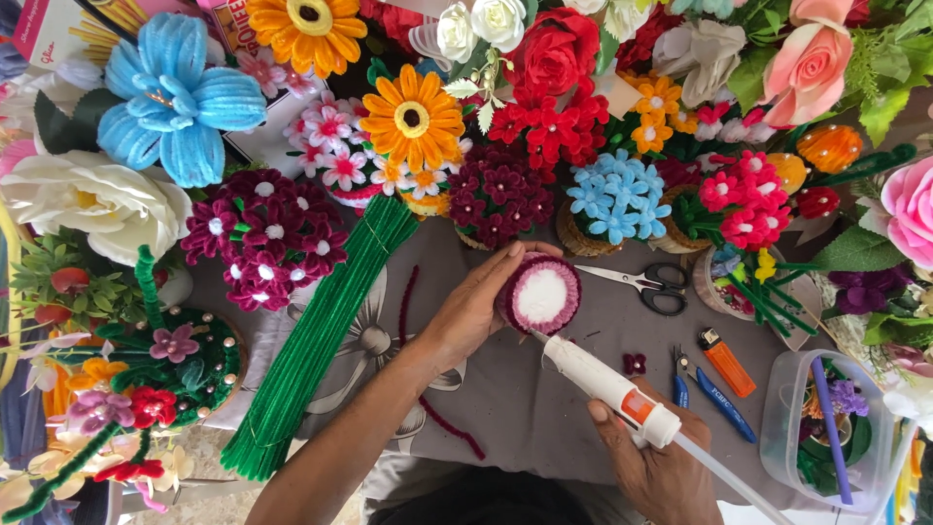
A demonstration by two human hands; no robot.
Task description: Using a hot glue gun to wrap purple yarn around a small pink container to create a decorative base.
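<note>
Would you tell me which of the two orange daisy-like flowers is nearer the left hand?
The lower orange flower, just above the green stem bundle, is nearer the left hand; the other sits at the top edge.

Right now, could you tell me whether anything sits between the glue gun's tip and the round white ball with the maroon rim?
Nothing visible does. The right hand points the glue gun straight at the ball, which the left hand holds; the tip meets the ball's lower edge.

Craft table: handmade flowers (413,117), scissors (646,284)
</note>
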